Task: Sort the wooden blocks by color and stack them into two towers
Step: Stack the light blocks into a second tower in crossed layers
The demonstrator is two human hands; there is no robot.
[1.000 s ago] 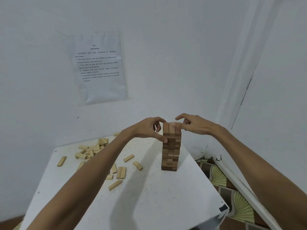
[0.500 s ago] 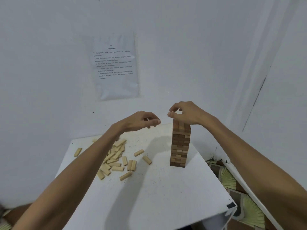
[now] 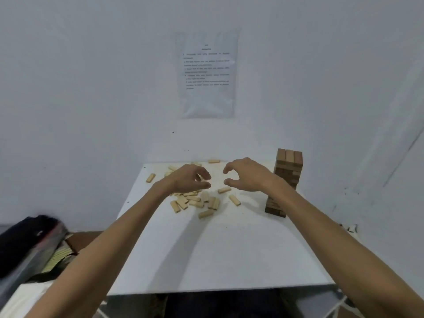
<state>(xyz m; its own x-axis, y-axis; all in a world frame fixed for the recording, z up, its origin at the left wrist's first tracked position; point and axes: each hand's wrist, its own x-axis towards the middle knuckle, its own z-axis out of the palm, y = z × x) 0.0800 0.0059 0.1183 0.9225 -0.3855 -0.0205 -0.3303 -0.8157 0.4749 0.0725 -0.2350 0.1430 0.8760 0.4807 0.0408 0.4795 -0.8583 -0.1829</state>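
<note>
— Where are the blocks?
— The dark tower (image 3: 289, 159) stands at the table's (image 3: 206, 253) 2 o'clock; pale blocks (image 3: 197, 202) lie scattered at 11.
— The hands?
— Both the left hand (image 3: 189, 180) and right hand (image 3: 249, 177) hover above the pale ones, fingers loosely curled, empty.

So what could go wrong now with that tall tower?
The right forearm crosses just in front of the dark tower; a swing could topple it. The light blocks lie jumbled below the left hand and right hand, so a careless grab might scatter them.
</note>
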